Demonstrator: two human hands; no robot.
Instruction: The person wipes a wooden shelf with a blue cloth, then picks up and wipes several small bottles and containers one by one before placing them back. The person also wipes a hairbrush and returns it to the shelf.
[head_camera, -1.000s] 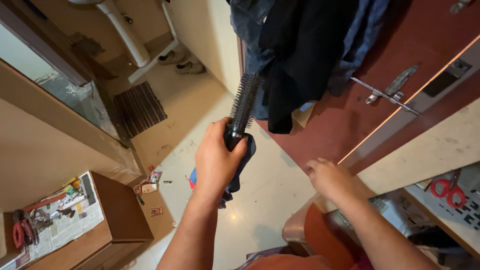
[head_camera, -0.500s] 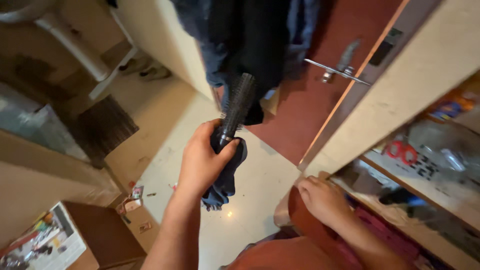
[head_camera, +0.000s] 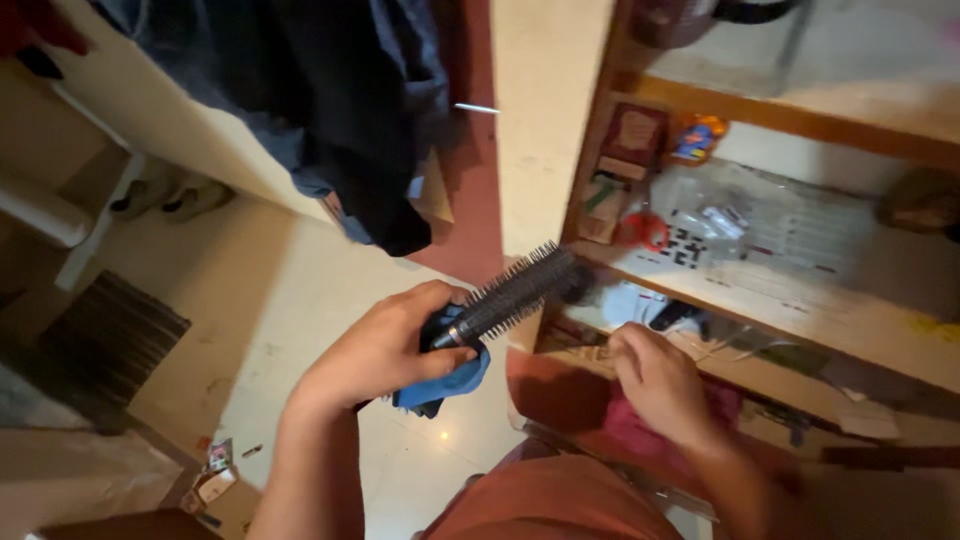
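Black bristles cover the barrel of a round hairbrush (head_camera: 520, 291), which lies tilted, its bristled end pointing up and to the right toward the edge of a wooden shelf unit (head_camera: 790, 118). The left hand (head_camera: 385, 345) is closed around the brush handle, with a blue cloth (head_camera: 445, 380) bunched between palm and handle and hanging just below the fingers. The brush tip is close to the shelf edge; contact cannot be confirmed owing to blur. The right hand (head_camera: 655, 385) sits lower right, fingers curled, resting on or just over a pink fabric item (head_camera: 640, 430) in the lower compartment; whether it grips anything cannot be told. On the middle shelf lie red-handled scissors (head_camera: 640, 230), near small packets and a clear plastic sheet. Dark clothes (head_camera: 340, 110) hang upper left, beside a red door (head_camera: 470, 170). A pale tiled floor (head_camera: 290, 310) lies below, with a striped mat (head_camera: 105, 345) at left.
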